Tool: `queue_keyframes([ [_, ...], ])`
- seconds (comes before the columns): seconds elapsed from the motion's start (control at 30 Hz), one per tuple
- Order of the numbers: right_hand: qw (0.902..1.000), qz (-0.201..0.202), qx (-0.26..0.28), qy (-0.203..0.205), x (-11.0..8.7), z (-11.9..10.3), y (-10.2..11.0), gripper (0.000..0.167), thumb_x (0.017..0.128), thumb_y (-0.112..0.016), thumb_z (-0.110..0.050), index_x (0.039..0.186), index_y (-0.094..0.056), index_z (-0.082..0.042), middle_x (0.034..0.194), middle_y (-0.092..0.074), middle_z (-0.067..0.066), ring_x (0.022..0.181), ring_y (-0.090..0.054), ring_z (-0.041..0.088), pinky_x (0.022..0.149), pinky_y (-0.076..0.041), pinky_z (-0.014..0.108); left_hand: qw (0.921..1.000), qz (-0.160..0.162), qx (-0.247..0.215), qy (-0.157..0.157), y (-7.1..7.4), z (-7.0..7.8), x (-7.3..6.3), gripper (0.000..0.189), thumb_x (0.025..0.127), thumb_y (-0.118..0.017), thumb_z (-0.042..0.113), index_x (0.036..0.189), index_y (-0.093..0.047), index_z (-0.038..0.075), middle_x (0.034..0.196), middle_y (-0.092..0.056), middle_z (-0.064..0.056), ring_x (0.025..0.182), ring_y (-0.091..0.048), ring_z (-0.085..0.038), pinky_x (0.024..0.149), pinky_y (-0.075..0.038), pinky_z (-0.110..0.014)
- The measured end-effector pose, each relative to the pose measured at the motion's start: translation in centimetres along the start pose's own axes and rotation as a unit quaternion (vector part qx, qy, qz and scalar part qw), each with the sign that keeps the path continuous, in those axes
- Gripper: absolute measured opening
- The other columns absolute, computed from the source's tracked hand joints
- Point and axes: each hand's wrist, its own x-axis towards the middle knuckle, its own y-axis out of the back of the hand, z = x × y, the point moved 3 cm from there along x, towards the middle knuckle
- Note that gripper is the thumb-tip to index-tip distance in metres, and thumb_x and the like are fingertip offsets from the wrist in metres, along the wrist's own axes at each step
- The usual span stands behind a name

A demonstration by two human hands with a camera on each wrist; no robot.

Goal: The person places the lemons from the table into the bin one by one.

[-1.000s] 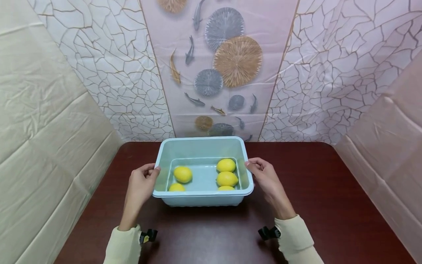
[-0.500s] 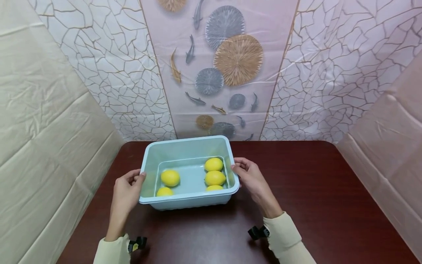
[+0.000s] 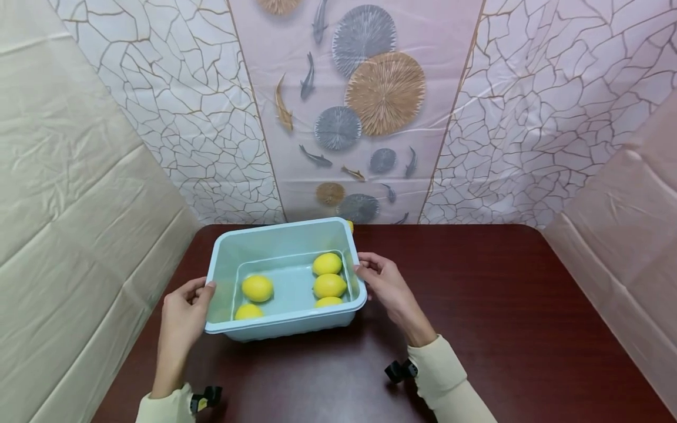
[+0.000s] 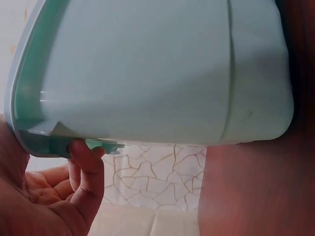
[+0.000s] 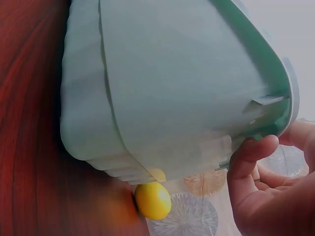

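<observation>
A pale blue-green plastic basin [image 3: 280, 326] is at the left-centre of the table, slightly turned. Inside it, two lemons [image 3: 257, 288] lie at the left and three lemons [image 3: 329, 286] line up along the right wall. My left hand [image 3: 182, 314] grips the basin's left rim, thumb on top and fingers curled beneath, as the left wrist view shows. The opposite rim is held the same way by my right hand [image 3: 390, 294]. Another lemon [image 5: 153, 200] sits on the table behind the basin, mostly hidden in the head view. Whether the basin touches the tabletop I cannot tell.
The dark red-brown wooden table [image 3: 502, 317] extends to the right and in front of the basin. A patterned cloth wall [image 3: 391, 158] stands close behind its far edge. Beige cloth walls [image 3: 79, 235] flank both sides.
Both hands have moved the basin leftward, with the lemons inside, and it has turned a little, its left side nearer me. A lemon behind it has come into sight.
</observation>
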Motion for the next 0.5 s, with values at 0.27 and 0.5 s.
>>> queue_keyframes([
  [0.27, 0.9998, -0.017, 0.0, 0.006, 0.2, -0.2, -0.9, 0.041, 0.105, -0.063, -0.012, 0.143, -0.059, 0.003, 0.108, -0.058, 0.008, 0.07, -0.05, 0.015, 0.055, -0.042, 0.026, 0.9997, 0.008, 0.003, 0.024, 0.6, -1.0, -0.3, 0.042, 0.107, -0.06, 0.033, 0.131, -0.07, 0.0, 0.097, -0.067, -0.011, 0.08, -0.053, -0.015, 0.059, -0.043, -0.022],
  [0.5, 0.9998, -0.021, -0.001, 0.005, 0.4, -0.2, -1.5, 0.042, 0.104, -0.064, -0.012, 0.142, -0.059, 0.004, 0.108, -0.058, 0.007, 0.069, -0.05, 0.015, 0.055, -0.042, 0.026, 0.9995, 0.011, 0.006, 0.029, 1.2, -1.1, -0.4, 0.044, 0.108, -0.058, 0.034, 0.132, -0.069, -0.001, 0.099, -0.068, -0.013, 0.078, -0.054, -0.015, 0.058, -0.043, -0.022],
])
